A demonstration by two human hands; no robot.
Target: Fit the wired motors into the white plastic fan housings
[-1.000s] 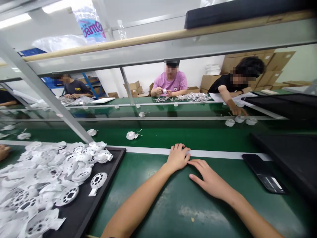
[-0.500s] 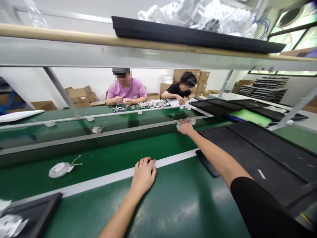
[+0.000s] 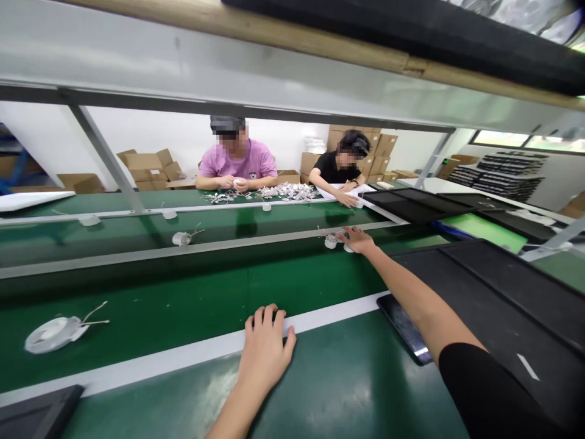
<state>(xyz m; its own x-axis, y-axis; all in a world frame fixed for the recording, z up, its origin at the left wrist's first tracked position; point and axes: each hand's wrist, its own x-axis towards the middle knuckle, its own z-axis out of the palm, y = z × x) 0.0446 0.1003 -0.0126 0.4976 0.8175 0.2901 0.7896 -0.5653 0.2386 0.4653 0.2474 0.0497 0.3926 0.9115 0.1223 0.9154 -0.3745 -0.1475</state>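
Observation:
My left hand lies open on the white strip along the near edge of the green belt, fingers spread and nothing visible in them. Across the belt, my right hand reaches out with its fingers apart. Its fingertips are at small round white parts with thin wires, one white part just left of the hand and another white part partly under it. Whether the fingers touch them I cannot tell. A flat white disc with wire leads rests on the belt at far left.
A phone-like black slab and large black trays lie under and beside my right arm. Another black tray is at lower left. Two people work opposite, beside a pile of white parts. A shelf beam crosses overhead.
My view has tilted down. The right hand's fingers have loosened around the white parts. The flat disc appears farther left, and the left hand's fingers are more spread.

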